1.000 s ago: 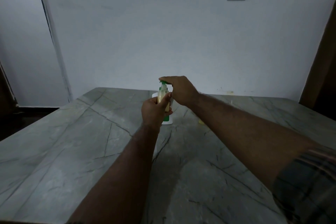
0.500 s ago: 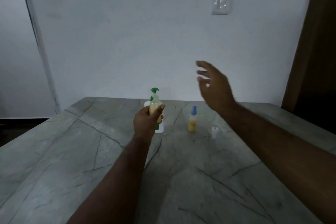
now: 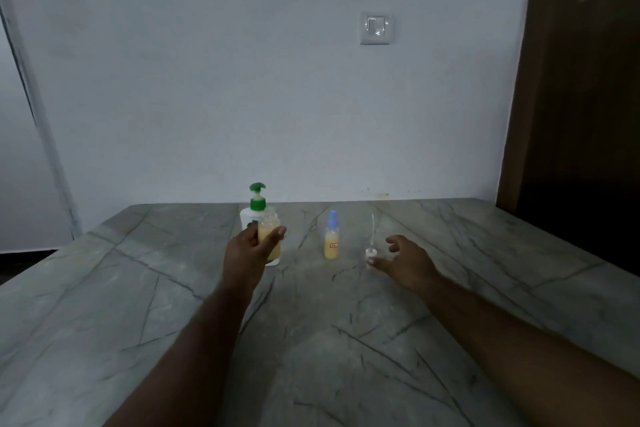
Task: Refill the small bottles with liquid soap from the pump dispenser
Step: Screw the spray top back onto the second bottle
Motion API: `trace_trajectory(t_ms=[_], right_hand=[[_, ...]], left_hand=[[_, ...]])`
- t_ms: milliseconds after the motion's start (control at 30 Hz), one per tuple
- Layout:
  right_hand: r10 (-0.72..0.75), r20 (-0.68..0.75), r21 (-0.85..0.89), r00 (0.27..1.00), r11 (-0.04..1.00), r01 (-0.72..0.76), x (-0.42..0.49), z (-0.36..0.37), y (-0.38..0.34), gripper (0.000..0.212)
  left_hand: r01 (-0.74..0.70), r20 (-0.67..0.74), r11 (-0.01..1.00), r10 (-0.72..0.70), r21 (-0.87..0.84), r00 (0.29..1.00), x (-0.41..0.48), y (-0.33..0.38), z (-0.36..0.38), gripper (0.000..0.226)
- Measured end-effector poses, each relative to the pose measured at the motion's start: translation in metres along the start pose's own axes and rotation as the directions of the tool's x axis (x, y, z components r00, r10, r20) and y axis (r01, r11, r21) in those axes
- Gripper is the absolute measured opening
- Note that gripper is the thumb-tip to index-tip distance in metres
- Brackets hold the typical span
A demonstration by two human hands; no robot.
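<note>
My left hand (image 3: 250, 253) grips a small clear bottle (image 3: 269, 236) filled with yellow soap, uncapped, held just in front of the white pump dispenser (image 3: 251, 217) with its green pump head. A second small bottle (image 3: 331, 239), yellow-filled with a blue cap, stands upright on the table to the right. Right of that stands a small white spray cap (image 3: 370, 251) with its thin tube pointing up. My right hand (image 3: 407, 258) hovers low over the table with fingers spread, its fingertips close to the cap and not closed on it.
The grey veined stone table (image 3: 311, 340) runs to a white wall with a light switch (image 3: 375, 28). A dark brown door or panel (image 3: 575, 80) stands at the right, beyond the table's right edge.
My right hand left the pump head, rose, then dropped to the table beside the white spray cap. My left hand stayed shut on the small bottle by the dispenser.
</note>
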State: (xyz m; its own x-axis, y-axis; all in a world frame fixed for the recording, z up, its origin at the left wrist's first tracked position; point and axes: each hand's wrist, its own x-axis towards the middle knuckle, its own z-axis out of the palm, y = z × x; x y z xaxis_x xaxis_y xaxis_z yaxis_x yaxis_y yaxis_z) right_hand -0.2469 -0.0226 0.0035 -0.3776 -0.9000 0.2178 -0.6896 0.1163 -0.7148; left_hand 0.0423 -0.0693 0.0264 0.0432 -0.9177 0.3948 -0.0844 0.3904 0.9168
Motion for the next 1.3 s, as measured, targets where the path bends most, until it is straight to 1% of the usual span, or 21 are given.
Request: trace_trajectory(t_ms=[67, 167, 367, 400, 500, 600, 667, 800, 867, 967, 1033, 1067, 1100, 1133, 1200, 1300], right_hand=[[-0.011, -0.006, -0.018, 1.0, 1.0, 0.011, 0.006, 0.01, -0.008, 0.081], [0.002, -0.017, -0.033, 1.0, 0.999, -0.002, 0.016, 0.021, -0.017, 0.078], [-0.009, -0.034, -0.083, 0.999, 0.997, 0.006, 0.017, 0.037, -0.021, 0.061], [-0.003, -0.037, -0.087, 0.999, 0.996, 0.0, 0.016, 0.038, -0.021, 0.057], [-0.038, -0.062, -0.134, 0.997, 0.991, 0.03, 0.013, 0.036, -0.017, 0.029], [-0.067, -0.098, -0.128, 0.993, 0.99, 0.054, 0.008, 0.032, -0.012, 0.022], [-0.051, -0.109, -0.076, 0.993, 0.996, 0.042, 0.007, 0.03, -0.009, 0.023], [0.003, -0.153, 0.118, 0.988, 0.993, 0.015, 0.007, 0.02, -0.008, 0.046], [0.033, -0.208, 0.188, 0.978, 0.982, 0.007, 0.008, 0.009, -0.007, 0.047], [0.105, -0.309, 0.346, 0.945, 0.938, 0.009, 0.014, -0.024, -0.011, 0.042], [0.111, -0.342, 0.503, 0.933, 0.86, 0.082, 0.018, -0.055, -0.023, 0.035], [0.101, -0.355, 0.588, 0.929, 0.797, 0.138, 0.019, -0.071, -0.032, 0.032], [0.083, -0.378, 0.637, 0.922, 0.746, 0.194, 0.019, -0.088, -0.042, 0.031], [0.055, -0.411, 0.64, 0.91, 0.728, 0.245, 0.019, -0.104, -0.054, 0.03], [-0.038, -0.46, 0.559, 0.887, 0.764, 0.322, 0.016, -0.133, -0.076, 0.03], [-0.182, -0.471, 0.462, 0.863, 0.782, 0.418, 0.003, -0.163, -0.113, 0.033]], left_hand=[[0.0, -0.001, 1.0, 0.0, -0.011, 1.0, -0.001, 0.0, 0.001, 0.048], [-0.012, -0.006, 1.0, 0.012, 0.006, 1.0, 0.0, -0.001, 0.001, 0.042], [-0.007, -0.017, 1.0, 0.007, -0.015, 1.0, 0.006, -0.006, 0.001, 0.032], [-0.003, -0.017, 1.0, 0.002, -0.015, 1.0, 0.007, -0.007, 0.0, 0.032], [0.01, -0.012, 1.0, -0.01, -0.018, 1.0, 0.007, -0.007, 0.0, 0.037], [0.015, -0.001, 0.999, -0.015, -0.033, 1.0, 0.007, -0.005, 0.0, 0.046], [0.011, -0.001, 0.999, -0.011, -0.037, 1.0, 0.006, -0.005, 0.001, 0.046], [0.001, -0.002, 0.996, -0.001, -0.087, 1.0, 0.004, -0.002, 0.002, 0.053], [-0.007, 0.009, 0.995, 0.008, -0.095, 1.0, 0.004, 0.0, 0.003, 0.053], [-0.026, 0.02, 0.997, 0.027, -0.07, 0.999, 0.003, 0.009, 0.007, 0.053], [-0.048, 0.03, 0.998, 0.048, -0.03, 0.998, 0.004, 0.016, 0.011, 0.052], [-0.055, 0.037, 0.998, 0.056, -0.014, 0.998, 0.003, 0.02, 0.012, 0.049], [-0.061, 0.045, 0.998, 0.061, -0.003, 0.997, 0.003, 0.025, 0.014, 0.044], [-0.065, 0.051, 0.998, 0.065, -0.002, 0.997, 0.002, 0.029, 0.015, 0.04], [-0.066, 0.044, 0.997, 0.067, -0.027, 0.997, -0.001, 0.038, 0.019, 0.033], [-0.082, 0.019, 0.996, 0.083, -0.017, 0.996, -0.006, 0.053, 0.024, 0.029]])
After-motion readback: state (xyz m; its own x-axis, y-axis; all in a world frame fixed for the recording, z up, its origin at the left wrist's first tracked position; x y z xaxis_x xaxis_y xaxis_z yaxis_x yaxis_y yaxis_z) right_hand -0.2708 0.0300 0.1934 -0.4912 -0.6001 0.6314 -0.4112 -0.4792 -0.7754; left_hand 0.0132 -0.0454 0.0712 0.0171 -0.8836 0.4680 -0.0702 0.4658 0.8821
